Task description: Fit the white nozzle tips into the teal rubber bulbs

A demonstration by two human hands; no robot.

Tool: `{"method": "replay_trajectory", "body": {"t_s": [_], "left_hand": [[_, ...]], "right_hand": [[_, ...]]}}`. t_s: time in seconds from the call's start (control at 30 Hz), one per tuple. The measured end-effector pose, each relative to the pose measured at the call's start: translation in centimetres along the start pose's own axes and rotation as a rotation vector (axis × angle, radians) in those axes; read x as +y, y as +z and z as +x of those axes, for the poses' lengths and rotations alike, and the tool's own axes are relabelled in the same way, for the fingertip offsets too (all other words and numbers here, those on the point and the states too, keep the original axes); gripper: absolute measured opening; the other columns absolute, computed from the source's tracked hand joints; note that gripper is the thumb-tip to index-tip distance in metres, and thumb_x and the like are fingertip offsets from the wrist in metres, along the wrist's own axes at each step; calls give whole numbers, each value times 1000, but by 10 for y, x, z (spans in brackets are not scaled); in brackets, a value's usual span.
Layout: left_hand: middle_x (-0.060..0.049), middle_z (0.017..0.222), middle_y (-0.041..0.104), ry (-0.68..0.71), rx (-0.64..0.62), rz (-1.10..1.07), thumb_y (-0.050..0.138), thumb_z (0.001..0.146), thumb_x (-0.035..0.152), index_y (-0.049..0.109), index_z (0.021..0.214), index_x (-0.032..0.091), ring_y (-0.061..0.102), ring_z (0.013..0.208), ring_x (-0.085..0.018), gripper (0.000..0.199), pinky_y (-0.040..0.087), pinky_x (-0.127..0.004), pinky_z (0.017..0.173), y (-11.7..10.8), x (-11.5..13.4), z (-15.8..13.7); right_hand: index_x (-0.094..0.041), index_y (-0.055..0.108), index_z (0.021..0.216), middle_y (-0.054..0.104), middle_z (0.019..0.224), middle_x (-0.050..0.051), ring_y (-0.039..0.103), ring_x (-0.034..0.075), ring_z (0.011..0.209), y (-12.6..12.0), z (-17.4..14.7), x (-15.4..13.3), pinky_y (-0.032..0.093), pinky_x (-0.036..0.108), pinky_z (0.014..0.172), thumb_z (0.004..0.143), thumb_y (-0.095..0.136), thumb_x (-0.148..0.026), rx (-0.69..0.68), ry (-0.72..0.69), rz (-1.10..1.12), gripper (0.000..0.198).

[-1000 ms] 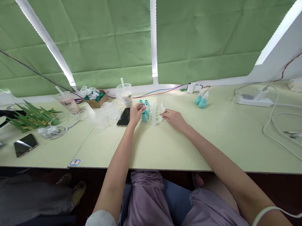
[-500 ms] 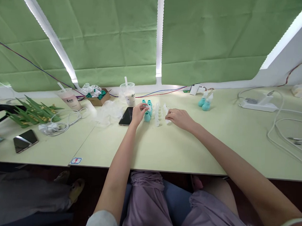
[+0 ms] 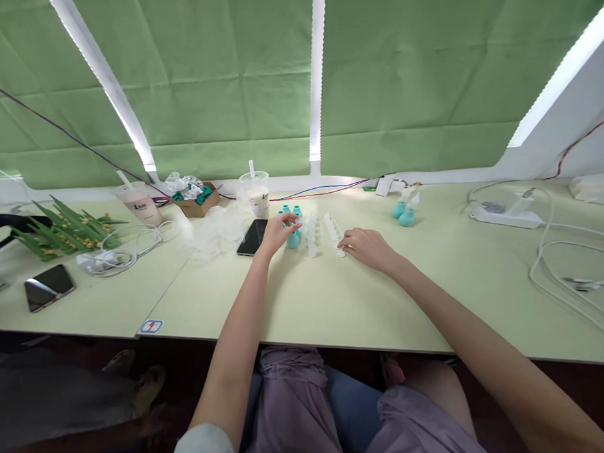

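Teal bulbs point(image 3: 293, 241) stand on the table point(image 3: 319, 301) at the left hand point(image 3: 276, 233); I can't tell whether its bent fingers grip anything, nor whether the right hand point(image 3: 368, 247) does, by the slanted white row point(image 3: 332, 230). Light touches should avoid toppling bulbs.

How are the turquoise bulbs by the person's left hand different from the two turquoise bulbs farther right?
The near bulbs whose tops show have bare necks; the far pair carry pale, pointed tips. The near bulbs form a cluster of more than two; the far pair are just two. The left hand partly covers the near bulbs; no hand covers the far pair. Both share the turquoise colour.
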State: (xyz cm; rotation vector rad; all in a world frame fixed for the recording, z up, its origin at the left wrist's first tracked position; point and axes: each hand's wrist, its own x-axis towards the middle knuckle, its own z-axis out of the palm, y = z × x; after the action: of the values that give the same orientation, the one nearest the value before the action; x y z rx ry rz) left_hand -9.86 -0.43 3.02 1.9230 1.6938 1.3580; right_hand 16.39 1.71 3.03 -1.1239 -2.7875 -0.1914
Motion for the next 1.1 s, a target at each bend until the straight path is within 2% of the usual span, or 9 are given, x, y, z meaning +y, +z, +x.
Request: {"method": "replay_trajectory", "body": {"t_s": [0.13,0.33,0.5,0.63,0.83,1.1], "left_hand": [[-3,86,68,6,-85,-6,66,72,38,67,82,17,57,77,-15,23,43,-27,73,-11,8,-3],[-5,90,66,-12,-290,-55,69,69,41,67,82,17,55,78,-15,27,42,-26,70,-36,18,-6],[-2,87,65,4,-406,50,74,63,39,69,79,20,53,82,-16,26,41,-25,71,-42,20,-8],[-2,83,60,-36,-508,159,77,58,42,72,81,21,51,75,-15,32,38,-24,63,-40,14,-8],[0,71,54,-50,-523,154,76,59,40,72,80,20,47,66,-12,29,34,-24,57,-40,12,-7],[-3,79,64,-84,-539,59,75,62,37,69,82,17,55,73,-14,29,39,-24,60,-36,13,-7]], "right_hand": [[-26,66,105,66,103,2,58,14,96,-6,-3,1,30,22,65,90,50,-25,32,33,23,22],[-23,68,87,68,95,-2,58,12,88,-19,4,-5,29,22,65,86,55,-30,70,116,181,14],[-26,70,85,68,91,-2,57,11,89,-9,30,-11,30,21,65,82,59,-33,18,91,278,13],[-26,71,84,67,93,-1,55,11,95,2,48,-12,31,19,66,80,61,-32,-9,83,265,12],[-26,72,85,68,92,0,57,11,89,6,54,-14,30,19,64,78,63,-31,-40,86,241,13],[-24,73,85,69,87,2,60,12,82,10,60,-16,32,20,63,77,62,-30,-67,59,125,15]]}}
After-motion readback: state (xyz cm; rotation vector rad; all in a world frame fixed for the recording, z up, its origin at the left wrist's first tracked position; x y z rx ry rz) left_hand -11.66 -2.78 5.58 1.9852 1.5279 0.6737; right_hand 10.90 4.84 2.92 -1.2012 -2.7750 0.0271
